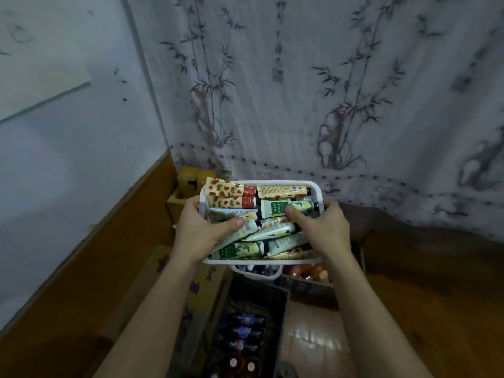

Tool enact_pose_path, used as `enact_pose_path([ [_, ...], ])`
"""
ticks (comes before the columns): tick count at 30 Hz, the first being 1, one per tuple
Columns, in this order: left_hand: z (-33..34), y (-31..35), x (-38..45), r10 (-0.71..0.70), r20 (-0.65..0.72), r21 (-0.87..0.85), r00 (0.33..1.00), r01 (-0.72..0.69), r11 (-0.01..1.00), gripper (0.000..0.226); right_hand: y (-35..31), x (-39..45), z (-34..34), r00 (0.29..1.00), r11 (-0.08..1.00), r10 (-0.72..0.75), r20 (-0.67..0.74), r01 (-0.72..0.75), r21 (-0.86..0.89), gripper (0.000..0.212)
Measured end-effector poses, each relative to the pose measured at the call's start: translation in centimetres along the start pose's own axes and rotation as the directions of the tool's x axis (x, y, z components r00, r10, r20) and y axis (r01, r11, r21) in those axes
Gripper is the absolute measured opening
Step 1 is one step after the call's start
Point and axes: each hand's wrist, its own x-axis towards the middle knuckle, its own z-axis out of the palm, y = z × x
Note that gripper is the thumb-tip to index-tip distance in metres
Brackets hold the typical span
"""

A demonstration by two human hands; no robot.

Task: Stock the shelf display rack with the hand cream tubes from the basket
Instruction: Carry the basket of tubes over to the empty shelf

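You hold the white basket (pixel 316 188) in the air in front of you, one hand at each short side. Your left hand (pixel 203 230) grips the left rim, fingers wrapped over the outside edge and the thumb pressed inward across the tubes. Your right hand (pixel 326 227) grips the right rim the same way, its thumb lying on a green tube (pixel 283 207).

The hand cream tubes (pixel 261 236) are all inside the basket, lying flat and crowded. Two tubes with a red fruit print (pixel 229 189) lie side by side along the far left; a pale yellow tube (pixel 282 190) lies at the far right; green and white tubes are heaped at angles in the near half.

Below the basket sits a second white container (pixel 256 272), partly hidden; its contents are dark and probably small packaged goods, but the view is too dim to be sure. A dark crate (pixel 261 301) below that holds bottles (pixel 242 331) with dark caps. A curtain printed with bamboo (pixel 300 91) hangs behind, and a wooden floor (pixel 436 309) lies to the right.
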Motion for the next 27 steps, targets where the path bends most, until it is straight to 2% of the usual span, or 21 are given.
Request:
enact_pose_path([
  [5, 4.4, 0.5, -2.5, 0.060, 0.238, 0.004, 0.970, -0.062, 0.998, 0.078, 4.1, -5.0, -5.8, 0.979, 0.991, 0.134, -0.153, -0.127, 0.050, 0.064],
  [9, 9.7, 2.2, -5.8, 0.100, 0.462, 0.004, 0.881, -0.115, 0.993, 0.082, 8.0, -10.1, -12.0, 0.924, 0.972, 0.231, -0.304, -0.209, 0.105, 0.064],
  [15, 18.9, 5.7, -15.3, 0.202, 0.704, -0.044, 0.680, -0.243, 0.969, 0.072, 14.0, -20.1, -22.7, 0.764, 0.931, 0.363, -0.533, -0.319, 0.176, 0.062],
  [19, 24.8, 7.1, -24.0, 0.237, 0.815, -0.083, 0.529, -0.299, 0.951, 0.084, 18.1, -29.0, -29.4, 0.614, 0.897, 0.433, -0.660, -0.369, 0.245, 0.061],
  [24, 30.7, 8.0, -37.7, 0.257, 0.908, -0.147, 0.332, -0.320, 0.936, 0.094, 23.6, -41.8, -37.0, 0.433, 0.848, 0.504, -0.748, -0.415, 0.330, 0.062],
  [27, 33.5, 8.3, -46.7, 0.260, 0.938, -0.179, 0.227, -0.323, 0.929, 0.104, 26.0, -49.9, -41.5, 0.355, 0.826, 0.520, -0.777, -0.440, 0.352, 0.050],
])
